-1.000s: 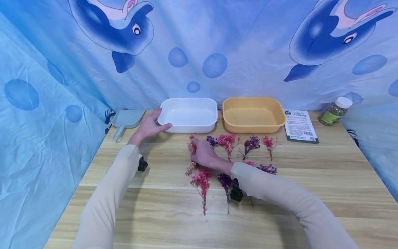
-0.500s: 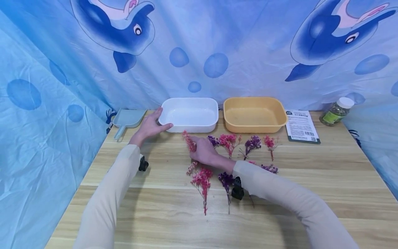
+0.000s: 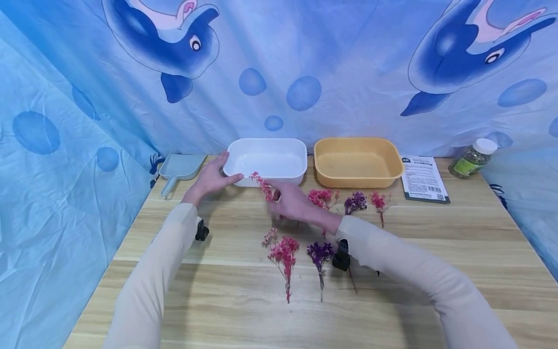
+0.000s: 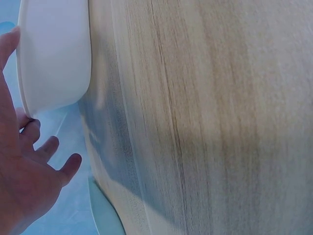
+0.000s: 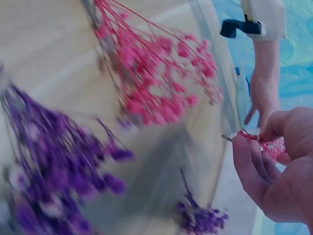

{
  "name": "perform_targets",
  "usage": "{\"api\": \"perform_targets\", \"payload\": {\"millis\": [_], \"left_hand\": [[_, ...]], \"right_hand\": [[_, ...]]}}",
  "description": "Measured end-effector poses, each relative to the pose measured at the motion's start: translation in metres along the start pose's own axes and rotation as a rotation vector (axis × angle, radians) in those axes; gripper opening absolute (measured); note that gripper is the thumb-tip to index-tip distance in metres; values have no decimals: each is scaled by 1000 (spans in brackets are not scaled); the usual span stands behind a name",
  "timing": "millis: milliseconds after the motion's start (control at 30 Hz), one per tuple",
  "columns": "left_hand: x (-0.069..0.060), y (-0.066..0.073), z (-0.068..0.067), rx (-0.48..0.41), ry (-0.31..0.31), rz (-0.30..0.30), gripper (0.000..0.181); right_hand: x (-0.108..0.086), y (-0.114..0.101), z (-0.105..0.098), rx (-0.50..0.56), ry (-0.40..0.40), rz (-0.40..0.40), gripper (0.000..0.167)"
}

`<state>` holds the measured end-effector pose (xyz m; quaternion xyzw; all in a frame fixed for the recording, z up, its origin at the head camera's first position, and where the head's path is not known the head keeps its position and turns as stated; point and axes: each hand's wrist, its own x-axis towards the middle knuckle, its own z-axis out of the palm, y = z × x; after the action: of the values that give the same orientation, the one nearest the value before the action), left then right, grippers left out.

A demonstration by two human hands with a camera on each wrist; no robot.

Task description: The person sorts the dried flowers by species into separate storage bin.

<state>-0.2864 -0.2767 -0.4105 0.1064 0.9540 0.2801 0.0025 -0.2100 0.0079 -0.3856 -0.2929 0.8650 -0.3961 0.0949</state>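
Observation:
At the back of the table, my left hand [image 3: 213, 177] holds the left end of a white plastic basin [image 3: 267, 157], thumb and forefinger on its rim; the other fingers are spread off it in the left wrist view. My right hand [image 3: 291, 199] pinches a small bunch of pink dried flowers [image 3: 260, 184] by its stems, in front of the basin's near wall. The right wrist view shows the red stems [image 5: 249, 136] between thumb and fingers. Several other bunches lie on the table, among them a pink bunch [image 3: 284, 252] and a purple bunch [image 3: 320, 253].
A yellow basin [image 3: 357, 162] stands right of the white one. Beside it lie a printed packet [image 3: 424, 178] and a jar with a white lid [image 3: 472, 158]. A grey-green dustpan [image 3: 180, 166] lies at the left. Blue curtain hangs behind.
My right hand has lifted the small pink bunch from the table and brought it towards the white basin's front. The left hand has stayed at the basin.

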Motion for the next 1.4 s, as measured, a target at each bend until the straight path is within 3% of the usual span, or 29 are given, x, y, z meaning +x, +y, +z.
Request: {"api": "perform_targets", "payload": {"millis": [467,767,1033,1400], "left_hand": [[1,-2,0,4,2,5,105],[0,1,-1,-6,0,-17,105],[1,1,-2,-1,4,-7,105],[0,4,-1,-5,5,-21,105]], "right_hand": [[32,6,-43,-249,-90,-100,66],[56,4,-62,-326,-162,-91,68],[77,9,-68,-501,-241,-154,66],[97,12,-66,-571,-267,-140,61]]}}
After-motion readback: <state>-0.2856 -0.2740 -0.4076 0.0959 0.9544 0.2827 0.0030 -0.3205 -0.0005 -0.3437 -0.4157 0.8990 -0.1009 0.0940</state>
